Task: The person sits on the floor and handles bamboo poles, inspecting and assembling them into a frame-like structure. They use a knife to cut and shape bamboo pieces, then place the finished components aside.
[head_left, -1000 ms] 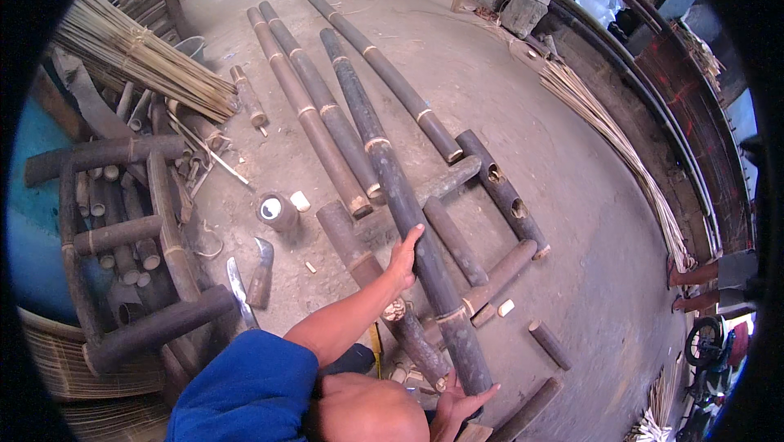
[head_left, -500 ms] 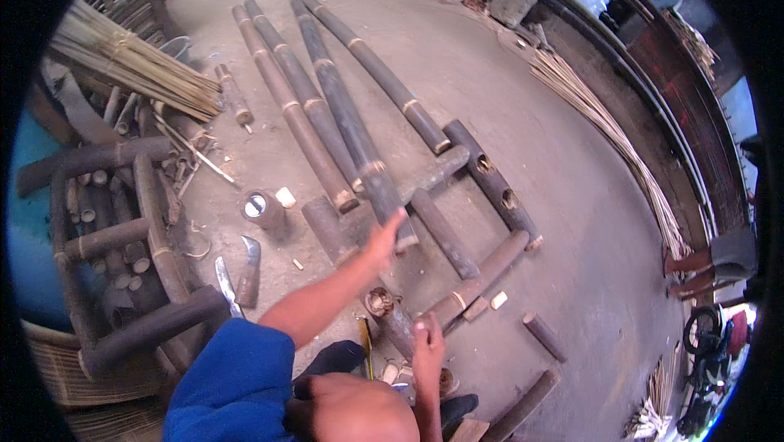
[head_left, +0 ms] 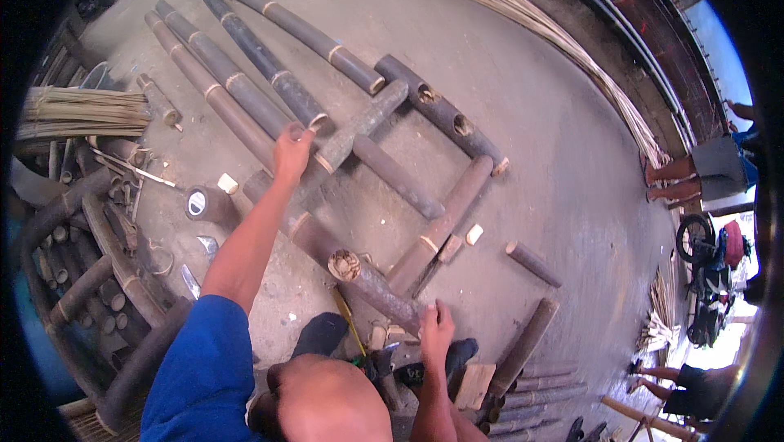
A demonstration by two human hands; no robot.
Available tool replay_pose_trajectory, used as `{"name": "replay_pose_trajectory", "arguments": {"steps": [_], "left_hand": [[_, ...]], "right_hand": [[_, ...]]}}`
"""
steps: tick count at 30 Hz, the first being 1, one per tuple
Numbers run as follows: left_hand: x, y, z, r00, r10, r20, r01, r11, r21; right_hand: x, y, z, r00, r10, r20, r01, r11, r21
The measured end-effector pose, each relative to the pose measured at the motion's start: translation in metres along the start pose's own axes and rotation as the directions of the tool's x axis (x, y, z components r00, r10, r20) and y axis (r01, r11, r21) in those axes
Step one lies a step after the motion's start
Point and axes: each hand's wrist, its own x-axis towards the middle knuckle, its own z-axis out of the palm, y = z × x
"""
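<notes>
My left hand (head_left: pixel 292 154) is curled around the near end of a bamboo pole, one of several dark bamboo poles (head_left: pixel 208 91) lying side by side on the floor. Just right of these fingers is another pole's cut end (head_left: pixel 322 123). My right hand (head_left: pixel 437 332) has its fingers closed at the near end of a thick bamboo piece with a round hole (head_left: pixel 345 264); whether it grips anything is hidden. That piece belongs to a ladder-like bamboo layout, with crosspieces (head_left: pixel 400 180) and a far piece with two holes (head_left: pixel 441 107).
At left, a bamboo frame (head_left: pixel 73 291) surrounds short offcuts. A bundle of strips (head_left: pixel 82 111), a round container (head_left: pixel 211 205) and a knife blade (head_left: pixel 191 280) lie near it. Short bamboo lengths (head_left: pixel 532 264) are at right. Other people's legs (head_left: pixel 674 180) and a motorbike (head_left: pixel 706 270) show far right.
My view has swung, so the floor pieces appear further up and left. My left hand and a dark pole have parted; that pole's near end sits further from me. My right hand stays by the holed piece.
</notes>
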Motion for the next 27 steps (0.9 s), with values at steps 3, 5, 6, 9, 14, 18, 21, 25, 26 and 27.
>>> {"name": "replay_pose_trajectory", "arguments": {"steps": [3, 5, 6, 9, 14, 18, 21, 25, 26, 27], "left_hand": [[-0.025, -0.021, 0.004, 0.962, 0.146, 0.232, -0.231, 0.885, 0.404], [-0.038, -0.032, 0.004, 0.941, 0.131, 0.313, -0.297, 0.764, 0.573], [-0.041, -0.035, 0.003, 0.937, 0.114, 0.331, -0.311, 0.704, 0.638], [-0.039, -0.036, 0.002, 0.931, 0.086, 0.354, -0.322, 0.647, 0.691], [-0.031, -0.021, 0.001, 0.927, 0.055, 0.372, -0.306, 0.684, 0.662], [-0.040, -0.007, -0.004, 0.928, 0.088, 0.362, -0.316, 0.700, 0.640], [-0.045, 0.003, -0.011, 0.917, 0.107, 0.383, -0.347, 0.686, 0.640], [-0.057, 0.015, -0.018, 0.912, 0.108, 0.395, -0.356, 0.686, 0.635], [-0.064, 0.018, -0.020, 0.907, 0.126, 0.401, -0.369, 0.697, 0.615], [-0.073, 0.020, -0.019, 0.905, 0.157, 0.395, -0.377, 0.726, 0.575]], "right_hand": [[0.026, -0.018, 0.017, 0.996, 0.062, 0.059, -0.062, 0.998, -0.004], [0.039, -0.027, 0.035, 0.991, 0.085, 0.105, -0.087, 0.996, 0.019], [0.044, -0.030, 0.042, 0.987, 0.089, 0.130, -0.094, 0.995, 0.032], [0.056, -0.033, 0.058, 0.977, 0.136, 0.165, -0.158, 0.978, 0.132], [0.077, -0.032, 0.066, 0.950, 0.232, 0.209, -0.282, 0.925, 0.255], [0.086, -0.039, 0.062, 0.904, 0.351, 0.245, -0.422, 0.827, 0.372], [0.084, -0.049, 0.053, 0.855, 0.442, 0.273, -0.517, 0.769, 0.375], [0.069, -0.059, 0.037, 0.871, 0.376, 0.317, -0.491, 0.698, 0.521], [0.066, -0.061, 0.031, 0.883, 0.339, 0.325, -0.470, 0.656, 0.591], [0.062, -0.061, 0.025, 0.890, 0.331, 0.313, -0.455, 0.608, 0.651]]}}
